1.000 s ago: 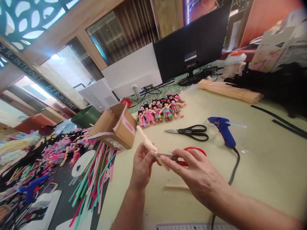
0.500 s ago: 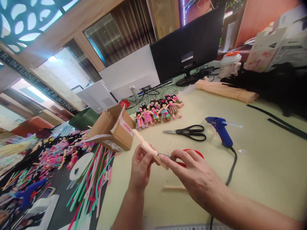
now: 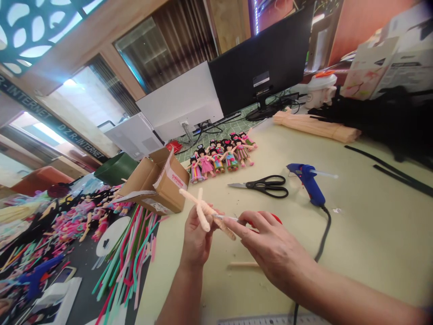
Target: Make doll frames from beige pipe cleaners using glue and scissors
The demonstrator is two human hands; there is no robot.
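My left hand is closed around a cream-coloured doll body of fuzzy pipe cleaners, with limbs sticking out at the upper left and lower right. In my right hand are scissors with red handles, their blades reaching to the doll body. My fingers partly cover the blades, so I cannot tell how far apart they are. Under my right hand lies a thin beige stick. Beyond it are black-handled scissors and a blue glue gun with its cord running toward me.
Several finished dolls stand beside an open cardboard box. Coloured pipe cleaners lie at the left. A beige bundle and black strips sit at the back right. A ruler lies at the near edge.
The doll body has turned in my left hand, so two crossing limbs now show at its upper left. The scissors stay against it.
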